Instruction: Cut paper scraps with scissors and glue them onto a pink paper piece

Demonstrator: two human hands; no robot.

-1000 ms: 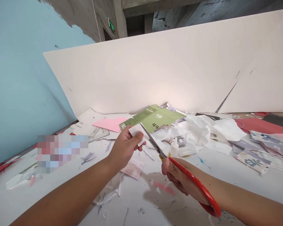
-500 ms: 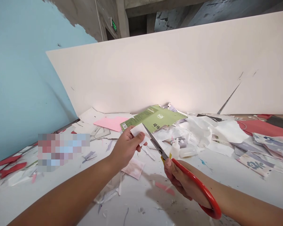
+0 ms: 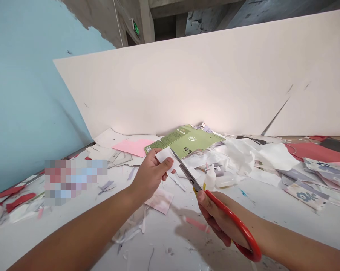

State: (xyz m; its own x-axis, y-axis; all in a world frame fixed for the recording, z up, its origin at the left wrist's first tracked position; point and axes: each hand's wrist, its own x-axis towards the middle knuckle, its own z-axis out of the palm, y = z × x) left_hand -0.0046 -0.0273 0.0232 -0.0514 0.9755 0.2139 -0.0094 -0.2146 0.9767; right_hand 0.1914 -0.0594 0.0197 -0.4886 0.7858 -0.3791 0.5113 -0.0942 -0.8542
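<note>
My left hand (image 3: 150,176) pinches a small white paper piece (image 3: 166,160) between thumb and fingers. My right hand (image 3: 215,217) grips a pair of scissors (image 3: 187,174) with a red looped handle (image 3: 245,233). The narrow steel blades point up and left, and their tips reach the paper's right edge. The lower handle loop lies partly behind my right hand. A pale pink paper scrap (image 3: 159,200) lies on the table under my left hand.
A flattened green carton (image 3: 187,142) and a pink sheet (image 3: 133,147) lie beyond my hands. A small white glue bottle (image 3: 210,179) stands close to the blades. Crumpled white paper (image 3: 251,158), patterned paper (image 3: 307,196) and scattered scraps cover the table (image 3: 161,241) before a white board (image 3: 172,82).
The scissor tips have shifted slightly left and now meet the white paper's edge. Both hands otherwise stay nearly in place.
</note>
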